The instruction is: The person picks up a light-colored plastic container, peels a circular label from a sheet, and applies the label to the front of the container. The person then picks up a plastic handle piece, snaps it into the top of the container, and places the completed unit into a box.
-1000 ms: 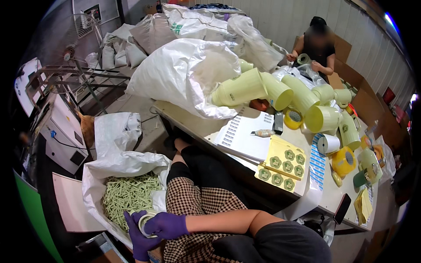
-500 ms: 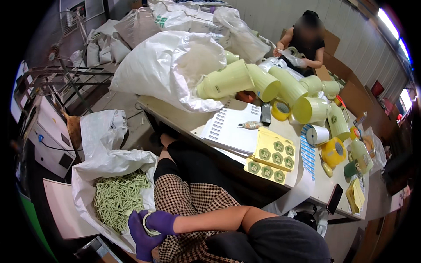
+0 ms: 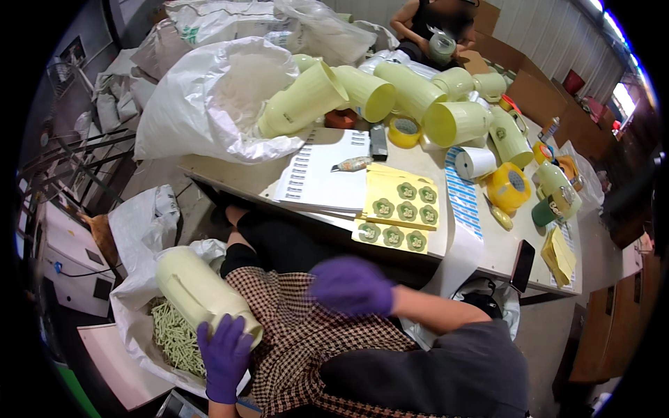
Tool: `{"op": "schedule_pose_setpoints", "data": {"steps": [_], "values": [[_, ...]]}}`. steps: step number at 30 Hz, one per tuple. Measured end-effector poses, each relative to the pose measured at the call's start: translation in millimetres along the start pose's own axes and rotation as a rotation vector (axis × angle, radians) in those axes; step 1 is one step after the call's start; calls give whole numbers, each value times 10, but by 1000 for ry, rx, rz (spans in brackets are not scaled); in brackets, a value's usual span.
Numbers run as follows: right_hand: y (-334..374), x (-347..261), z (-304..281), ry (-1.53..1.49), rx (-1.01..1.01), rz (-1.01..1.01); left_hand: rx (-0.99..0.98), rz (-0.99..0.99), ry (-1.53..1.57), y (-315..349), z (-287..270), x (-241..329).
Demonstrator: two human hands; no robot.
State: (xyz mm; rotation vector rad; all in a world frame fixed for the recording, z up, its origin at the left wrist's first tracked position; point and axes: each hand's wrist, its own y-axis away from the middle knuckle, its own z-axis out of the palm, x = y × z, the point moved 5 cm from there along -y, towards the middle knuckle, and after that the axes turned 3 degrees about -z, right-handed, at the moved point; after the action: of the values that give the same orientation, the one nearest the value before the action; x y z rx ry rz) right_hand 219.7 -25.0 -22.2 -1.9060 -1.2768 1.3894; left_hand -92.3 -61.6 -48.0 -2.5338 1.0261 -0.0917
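In a purple glove, my left hand (image 3: 226,350) grips the near rim of a pale-green thermos flask casing (image 3: 198,285). The casing lies tilted over my left thigh and an open white sack (image 3: 129,327), its handle facing up. Under it, the sack holds a heap of thin, short light-green pieces (image 3: 175,339). My right hand (image 3: 352,287), also gloved in purple, is raised above my checked apron (image 3: 279,306), apart from the casing. Motion smears its fingers, so its grip and any contents cannot be made out.
Ahead stands a table (image 3: 240,177) with several pale-green casings (image 3: 456,124), a large white sack (image 3: 195,97), yellow sticker sheets (image 3: 401,196), a notepad (image 3: 327,171), tape rolls (image 3: 509,187) and a phone (image 3: 523,266). Across it, a person (image 3: 428,28) handles a rounded container.
My right hand has left the casing's rim and moved right, over my lap. The casing now lies lengthwise in view, held by my left hand alone. The whole view has shifted.
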Motion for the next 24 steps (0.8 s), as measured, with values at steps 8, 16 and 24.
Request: {"op": "schedule_pose_setpoints", "data": {"steps": [8, 16, 24], "values": [[2342, -580, -2542, 1119, 294, 807, -299, 383, 296, -344, 462, 851], [2867, -364, -2579, 1118, 435, 993, -332, 387, 293, -591, 442, 929], [2089, -563, -2123, 1324, 370, 634, -297, 365, 213, -577, 556, 961]]}}
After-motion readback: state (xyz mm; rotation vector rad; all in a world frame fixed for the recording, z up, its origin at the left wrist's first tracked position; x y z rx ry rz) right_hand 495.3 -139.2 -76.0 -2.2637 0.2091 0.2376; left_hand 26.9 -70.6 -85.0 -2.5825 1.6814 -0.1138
